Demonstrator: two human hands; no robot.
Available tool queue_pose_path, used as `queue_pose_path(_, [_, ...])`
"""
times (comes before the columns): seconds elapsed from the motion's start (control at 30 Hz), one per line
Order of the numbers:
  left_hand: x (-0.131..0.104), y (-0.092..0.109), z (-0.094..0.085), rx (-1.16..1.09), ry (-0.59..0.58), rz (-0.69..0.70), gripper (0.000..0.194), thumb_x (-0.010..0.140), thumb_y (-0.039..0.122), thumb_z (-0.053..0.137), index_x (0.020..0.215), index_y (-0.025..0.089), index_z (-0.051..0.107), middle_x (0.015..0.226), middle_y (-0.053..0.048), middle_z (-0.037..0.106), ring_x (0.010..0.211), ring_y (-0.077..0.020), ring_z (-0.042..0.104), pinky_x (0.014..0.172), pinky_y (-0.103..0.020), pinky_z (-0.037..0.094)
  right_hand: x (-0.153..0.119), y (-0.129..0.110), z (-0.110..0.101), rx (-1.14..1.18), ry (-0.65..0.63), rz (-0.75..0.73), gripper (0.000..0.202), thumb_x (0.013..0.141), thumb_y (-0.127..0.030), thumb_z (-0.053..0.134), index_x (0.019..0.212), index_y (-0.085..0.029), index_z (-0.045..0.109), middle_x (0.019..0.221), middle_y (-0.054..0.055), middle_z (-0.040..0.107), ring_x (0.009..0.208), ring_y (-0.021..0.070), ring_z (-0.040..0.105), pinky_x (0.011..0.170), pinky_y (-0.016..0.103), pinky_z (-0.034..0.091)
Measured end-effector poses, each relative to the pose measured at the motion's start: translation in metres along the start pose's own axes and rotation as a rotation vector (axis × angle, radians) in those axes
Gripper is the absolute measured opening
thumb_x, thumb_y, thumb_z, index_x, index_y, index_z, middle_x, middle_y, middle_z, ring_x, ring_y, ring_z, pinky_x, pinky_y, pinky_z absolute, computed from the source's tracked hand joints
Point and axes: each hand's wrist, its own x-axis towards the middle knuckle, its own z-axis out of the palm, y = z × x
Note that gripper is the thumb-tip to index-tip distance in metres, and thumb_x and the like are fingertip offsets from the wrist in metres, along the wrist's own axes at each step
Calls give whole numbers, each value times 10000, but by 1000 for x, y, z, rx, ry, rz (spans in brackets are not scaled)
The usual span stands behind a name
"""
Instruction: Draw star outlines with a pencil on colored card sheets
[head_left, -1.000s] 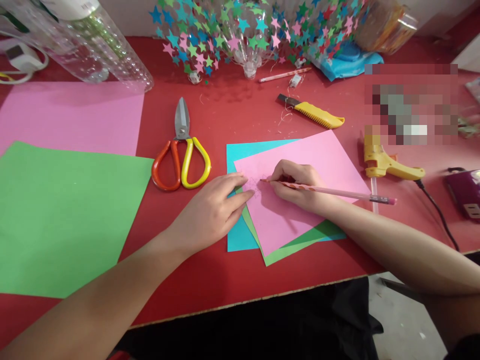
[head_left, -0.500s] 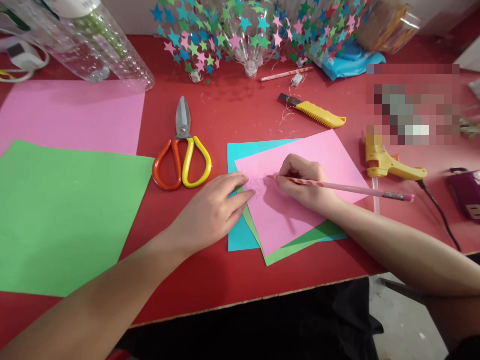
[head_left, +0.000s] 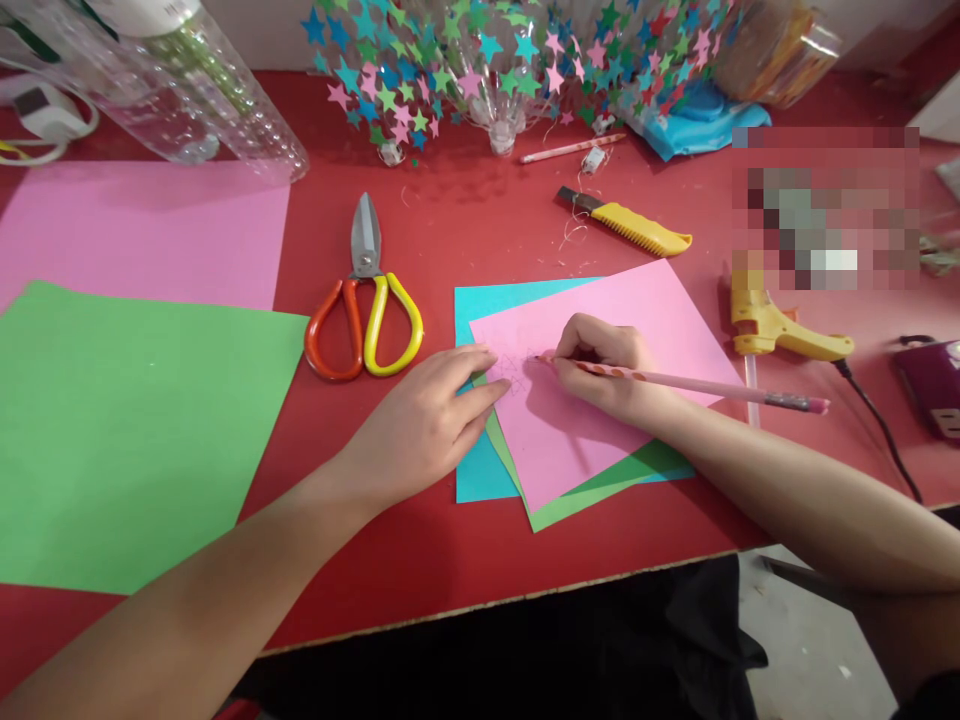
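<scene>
My right hand (head_left: 607,365) is closed around a pink pencil (head_left: 705,384), its tip touching a pink sheet of paper (head_left: 592,450) near the left edge. Faint pencil lines, star-like in shape, show on the paper beside the tip. With fingers stretched out, my left hand (head_left: 435,410) rests its fingertips on the sheet's left edge. Beneath the pink sheet lie a green sheet (head_left: 540,519) and a blue sheet (head_left: 476,475), both partly covered. Scissors (head_left: 365,290) with one red and one yellow handle lie to the left of the stack.
Beyond the stack lies a yellow utility knife (head_left: 637,228). A yellow glue gun (head_left: 787,330) with its cord is at the right. Large green paper (head_left: 142,440) and pink paper (head_left: 150,225) cover the left side. Star decorations (head_left: 495,75) and a plastic bottle (head_left: 232,90) stand behind.
The pencil tip has shifted very slightly on the pink sheet, and the pencil's eraser end has dipped a little. My left hand stays in place.
</scene>
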Motion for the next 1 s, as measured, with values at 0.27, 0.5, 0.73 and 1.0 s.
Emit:
queue_pose_path(0.27, [0,0,0,0,-7,-10,262,956,120,493,1155,106,663,1238,-180,599,1201,-302,573,994,-502,526,-2,-8,-4,-15,-108,-7,126,746,-110,549,697,-199,475,590,-63,457,528,67,382,512,226,282])
queue_pose_path(0.5, [-1,-1,1,-1,0,-1,264,943,103,510,1156,89,666,1235,-189,598,1195,-316,576,992,-510,524,-3,-15,-5,-25,-129,-6,146,752,-66,541,702,-192,487,604,-66,462,541,62,392,529,222,292])
queue_pose_path(0.73, [1,1,0,9,-1,-5,261,947,107,508,1155,98,666,1240,-186,597,1199,-308,574,993,-506,527,-1,-5,-5,19,-123,-43,138,744,-77,557,704,-192,492,594,-68,480,532,65,409,511,222,299])
queue_pose_path(1.0, [2,-2,1,65,47,42,223,936,113,529,1093,90,686,1210,-186,611,1175,-321,581,981,-517,527,3,3,-1,382,23,56,119,925,-257,507,823,-199,492,612,-30,597,495,82,506,488,218,393])
